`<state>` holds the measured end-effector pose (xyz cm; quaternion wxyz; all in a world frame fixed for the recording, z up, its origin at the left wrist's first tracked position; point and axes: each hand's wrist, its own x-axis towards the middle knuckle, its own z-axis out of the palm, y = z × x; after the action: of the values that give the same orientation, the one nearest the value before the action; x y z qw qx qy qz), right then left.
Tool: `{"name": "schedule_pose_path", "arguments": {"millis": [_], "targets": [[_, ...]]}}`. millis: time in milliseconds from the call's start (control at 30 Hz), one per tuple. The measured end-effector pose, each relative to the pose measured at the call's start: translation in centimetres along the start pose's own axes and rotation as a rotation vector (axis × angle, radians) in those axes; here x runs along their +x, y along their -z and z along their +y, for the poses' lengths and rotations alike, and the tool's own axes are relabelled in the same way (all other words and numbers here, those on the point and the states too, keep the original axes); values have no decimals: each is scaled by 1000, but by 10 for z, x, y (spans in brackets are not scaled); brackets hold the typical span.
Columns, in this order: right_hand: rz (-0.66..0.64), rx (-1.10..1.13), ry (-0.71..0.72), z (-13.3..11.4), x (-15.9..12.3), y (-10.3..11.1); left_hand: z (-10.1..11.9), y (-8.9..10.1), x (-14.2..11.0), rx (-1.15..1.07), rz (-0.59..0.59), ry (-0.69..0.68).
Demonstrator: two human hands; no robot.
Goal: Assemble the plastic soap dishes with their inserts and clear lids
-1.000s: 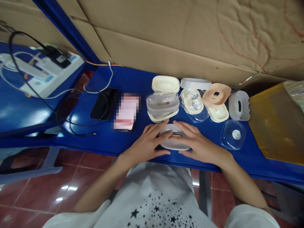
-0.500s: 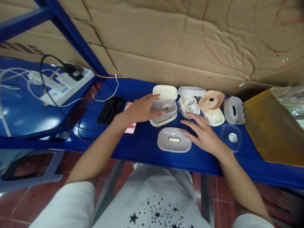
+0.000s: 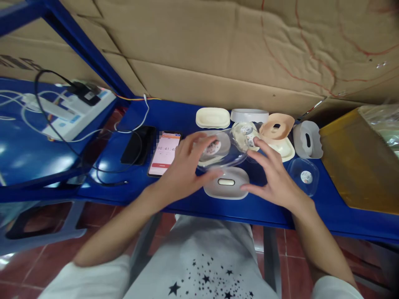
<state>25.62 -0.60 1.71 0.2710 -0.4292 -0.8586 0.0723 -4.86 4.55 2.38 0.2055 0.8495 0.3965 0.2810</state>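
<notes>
My left hand (image 3: pixel 182 168) grips a clear plastic lid (image 3: pixel 227 153) with a round sticker, fingers over its left side and thumb at the near edge. Fingers spread, my right hand (image 3: pixel 276 176) is beside the lid's right edge; whether it touches is unclear. Below the lid lies a pale grey oval dish (image 3: pixel 226 192) with a slot holding a cream insert. Another grey piece under the lid is partly hidden. Behind are a cream dish (image 3: pixel 213 118), a white-grey piece (image 3: pixel 249 115) and a cream part with stickers (image 3: pixel 245 135).
At right are a peach slotted piece (image 3: pixel 277 126), a grey slotted piece (image 3: pixel 307 141), another clear lid (image 3: pixel 303 176) and a taped box (image 3: pixel 361 166). At left lie a lit phone (image 3: pixel 163 153), a black phone-like slab (image 3: pixel 137 145), cables and a power strip (image 3: pixel 81 120).
My left hand has drawn nearer to me and now holds the clear lid tilted above the grey pieces. My right hand stays open close by, its thumb lower.
</notes>
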Motion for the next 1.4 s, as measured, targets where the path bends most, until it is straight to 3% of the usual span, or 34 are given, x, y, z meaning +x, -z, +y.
{"name": "schedule_pose_path", "arguments": {"millis": [67,167,267,400,767,1400], "targets": [[-18,26,12,-7,-13,0,6,-10,-24,28,4,-8],[-49,32,-8,-19,-35,-9,6,-25,-43,51,-94,-77],[-83,5,-56,-28,-51,-23,2,-34,-45,39,-206,-158],[-99,3,-117,-33,-56,-37,-3,-38,-43,20,-255,-183],[-50,9,-117,-29,-64,-52,2,-49,-59,101,-196,-192],[-2,-110,-80,-36,-67,-50,-1,-55,-56,139,-143,-257]]}}
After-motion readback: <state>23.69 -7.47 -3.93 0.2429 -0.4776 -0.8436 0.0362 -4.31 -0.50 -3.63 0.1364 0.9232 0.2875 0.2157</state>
